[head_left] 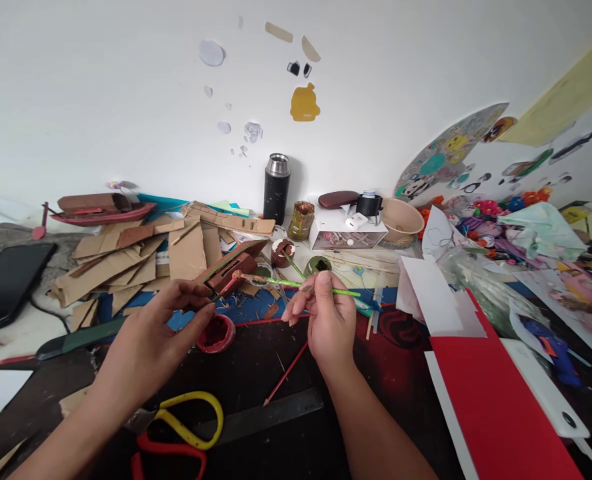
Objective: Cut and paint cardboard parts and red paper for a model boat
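Note:
Between the thumb and fingers of my right hand point(330, 313) is a thin green-handled paintbrush point(291, 283), its paint-covered end pointing left. My left hand point(163, 330) pinches a small thin stick point(225, 289), reddish towards its upper end. The brush tip meets the stick or lies just over it; I cannot tell which. Just below sits an open pot of red paint point(216, 335). Behind the fingers of my left hand rests a brown cardboard boat point(233, 267). A pot of brown paint point(283, 253) with a stick in it and a pot of green paint point(319, 265) stand farther back.
Cardboard scraps point(121, 257) pile up at the left, with another model boat point(103, 210) behind. A black thermos point(277, 190) stands by the wall. Scissors point(191, 420), a metal ruler point(271, 417) and a red pencil point(286, 373) lie in front. Red card point(496, 407) covers the right side.

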Motion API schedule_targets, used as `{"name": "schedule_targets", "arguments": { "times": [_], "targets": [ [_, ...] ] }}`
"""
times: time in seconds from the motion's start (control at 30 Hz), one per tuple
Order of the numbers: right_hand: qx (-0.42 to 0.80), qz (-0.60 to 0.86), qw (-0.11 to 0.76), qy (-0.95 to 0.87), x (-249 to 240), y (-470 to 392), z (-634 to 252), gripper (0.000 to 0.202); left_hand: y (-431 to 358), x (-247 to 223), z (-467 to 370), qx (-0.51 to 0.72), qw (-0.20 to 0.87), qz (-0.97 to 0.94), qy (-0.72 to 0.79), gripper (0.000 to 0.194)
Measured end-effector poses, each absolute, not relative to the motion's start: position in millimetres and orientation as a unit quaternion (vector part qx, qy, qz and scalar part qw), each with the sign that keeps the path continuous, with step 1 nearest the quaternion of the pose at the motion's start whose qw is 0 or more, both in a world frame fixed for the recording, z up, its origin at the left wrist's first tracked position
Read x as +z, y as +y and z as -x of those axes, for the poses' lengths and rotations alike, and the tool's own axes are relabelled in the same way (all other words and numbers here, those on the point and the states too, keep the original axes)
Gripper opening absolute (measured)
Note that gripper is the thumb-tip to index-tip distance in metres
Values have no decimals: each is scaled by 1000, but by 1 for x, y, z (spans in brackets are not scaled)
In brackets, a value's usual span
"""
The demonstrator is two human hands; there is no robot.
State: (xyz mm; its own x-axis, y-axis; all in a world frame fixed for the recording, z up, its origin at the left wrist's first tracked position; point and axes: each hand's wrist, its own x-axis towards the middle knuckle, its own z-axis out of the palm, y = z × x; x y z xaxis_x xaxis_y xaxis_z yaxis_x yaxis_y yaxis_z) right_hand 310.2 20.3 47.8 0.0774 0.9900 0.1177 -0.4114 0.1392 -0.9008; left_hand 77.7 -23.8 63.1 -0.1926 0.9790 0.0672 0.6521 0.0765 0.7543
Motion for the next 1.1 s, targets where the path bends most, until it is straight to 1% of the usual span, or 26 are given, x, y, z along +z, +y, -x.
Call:
{"name": "schedule_targets", "arguments": {
  "times": [0.2,0.4,0.6,0.93,1.1],
  "targets": [
    [543,359,656,-382,50,21,-311,52,-23,58,-72,354,262,-574,690,41],
    [565,333,637,-406,49,17,-309,51,-22,61,-73,355,264,-572,691,42],
    [573,315,636,-410,50,15,-308,48,-21,62,-74,356,284,-564,689,42],
    [571,336,610,-435,53,11,-306,51,-21,62,-77,354,279,-568,688,39],
    [564,357,602,-438,53,14,-308,54,-23,62,-74,346,284,-564,694,42]
  ]
}}
